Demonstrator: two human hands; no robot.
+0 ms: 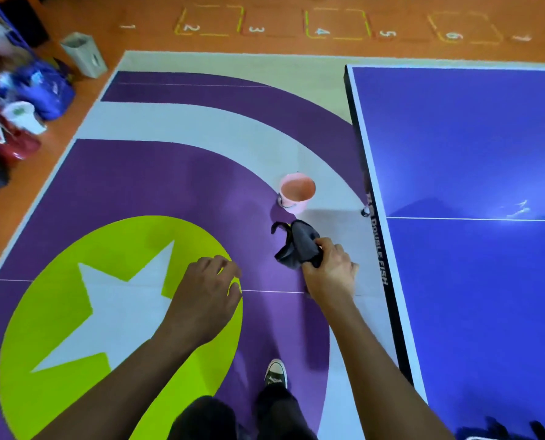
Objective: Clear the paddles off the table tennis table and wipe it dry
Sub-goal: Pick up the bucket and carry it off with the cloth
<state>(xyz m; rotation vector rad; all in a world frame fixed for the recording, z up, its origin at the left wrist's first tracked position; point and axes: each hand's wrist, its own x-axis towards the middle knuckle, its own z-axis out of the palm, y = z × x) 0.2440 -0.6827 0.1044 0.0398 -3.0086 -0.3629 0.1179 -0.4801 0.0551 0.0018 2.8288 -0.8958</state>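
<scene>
- Cloth [298, 246] bunched in right hand [330, 271], fingers clenched round it, held off the bench's [474, 147] left edge and above the floor, near the pink bucket [296, 193].
- Bucket on the floor just beside the bench edge; likely parked there for wringing or rinsing, so the cloth being over that spot fits.
- Left hand [206, 293] empty, fingers loosely curled, hovering over the floor mat [138, 173], well apart from the cloth.
- Bench top in view carries no paddles; dark shapes at the bottom right edge are too blurred to identify.
- Glare streaks near the centre line; can't tell if wet.
- Judgement: clearing looks done on this end, wiping is the step in hand.
</scene>
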